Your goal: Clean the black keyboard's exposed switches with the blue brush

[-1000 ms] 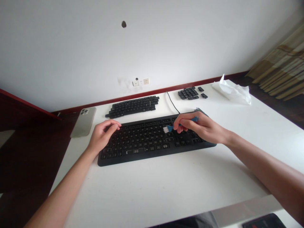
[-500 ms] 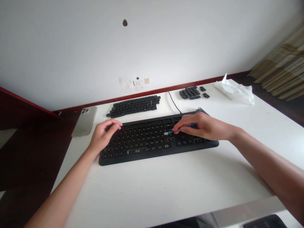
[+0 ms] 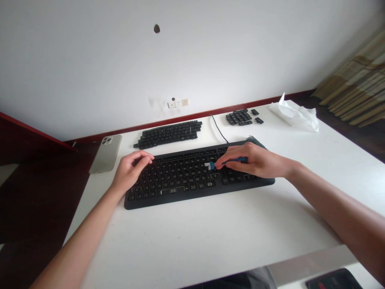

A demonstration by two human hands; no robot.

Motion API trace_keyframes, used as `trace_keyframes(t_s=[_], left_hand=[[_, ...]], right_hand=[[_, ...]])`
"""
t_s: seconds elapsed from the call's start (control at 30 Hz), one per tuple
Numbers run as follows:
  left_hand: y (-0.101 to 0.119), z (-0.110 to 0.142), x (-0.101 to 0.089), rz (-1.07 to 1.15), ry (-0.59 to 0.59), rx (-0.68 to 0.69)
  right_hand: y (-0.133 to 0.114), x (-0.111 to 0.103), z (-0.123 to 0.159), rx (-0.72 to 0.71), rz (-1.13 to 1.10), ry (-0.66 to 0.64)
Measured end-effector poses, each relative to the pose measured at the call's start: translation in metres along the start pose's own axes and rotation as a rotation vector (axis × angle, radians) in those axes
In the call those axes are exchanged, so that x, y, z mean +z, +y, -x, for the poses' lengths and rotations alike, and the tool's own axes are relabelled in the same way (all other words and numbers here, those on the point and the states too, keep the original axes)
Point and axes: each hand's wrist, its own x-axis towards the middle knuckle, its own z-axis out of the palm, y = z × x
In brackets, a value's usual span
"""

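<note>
Pinching a slim blue plastic brush (image 3: 231,160) in a narrow, pencil-like grip, the right hand (image 3: 255,160) angles its white bristles (image 3: 207,164) down into a matte black keyboard (image 3: 180,188); left of the grip, the curled left hand (image 3: 132,170) rests there, seemingly steadying it.

Centre: kbd (image 3: 177,180) on desk (image 3: 210,237), nr front of top.
Behind kbd: keycap rows (image 3: 167,134), L of cable (image 3: 218,129).
Behind R: keycap cluster (image 3: 239,117), R of cable.
L of kbd: phone (image 3: 106,154), at desk edge.
Far R, back: crumpled tissue (image 3: 296,116).
Above desk, on wall (image 3: 90,60): socket panel (image 3: 179,103).
</note>
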Motion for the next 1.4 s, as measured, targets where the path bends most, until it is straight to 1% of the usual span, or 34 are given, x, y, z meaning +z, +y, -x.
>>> trace_keyframes(t_s=[0.13,0.27,0.33,0.43,0.5,0.6,0.77,0.93,1.1,1.23,1.37,1.4], left_hand=[[-0.0004,-0.0002,0.0002,-0.004,-0.003,0.004],[0.0006,-0.0001,0.0000,-0.016,-0.002,-0.005],[0.0008,-0.0001,-0.0003,-0.019,-0.002,-0.006],[0.0003,-0.0002,-0.0005,-0.015,-0.005,-0.002],[-0.0007,-0.0003,-0.0005,-0.013,-0.008,0.002],[-0.0023,-0.0005,0.0000,-0.012,-0.006,-0.005],[-0.0017,-0.0006,0.0004,-0.012,0.001,-0.016],[0.0010,-0.0007,0.0003,-0.004,0.000,-0.007],[0.0016,-0.0012,0.0012,0.006,0.003,-0.007],[0.0039,-0.0016,0.0013,0.000,0.004,-0.007],[0.0046,-0.0011,0.0012,0.004,0.004,-0.008],[0.0042,-0.0008,0.0011,0.006,0.002,-0.008]], right_hand=[[0.0013,-0.0049,0.0021,0.055,-0.032,0.023],[-0.0017,-0.0042,0.0003,0.019,-0.043,-0.027],[-0.0032,-0.0028,-0.0005,-0.001,-0.058,-0.028],[-0.0031,-0.0042,0.0001,0.019,-0.035,0.008],[-0.0022,-0.0059,0.0007,0.041,-0.006,-0.002],[-0.0020,-0.0052,0.0000,0.034,0.000,-0.035],[-0.0034,-0.0018,-0.0008,0.016,-0.013,-0.001],[-0.0022,-0.0013,-0.0003,0.047,-0.007,-0.039],[-0.0035,-0.0010,-0.0001,0.045,-0.035,0.008],[-0.0037,-0.0015,0.0005,0.063,-0.024,0.019],[-0.0020,-0.0015,0.0004,0.096,-0.026,0.073],[-0.0016,-0.0018,0.0002,0.103,-0.021,0.068]])
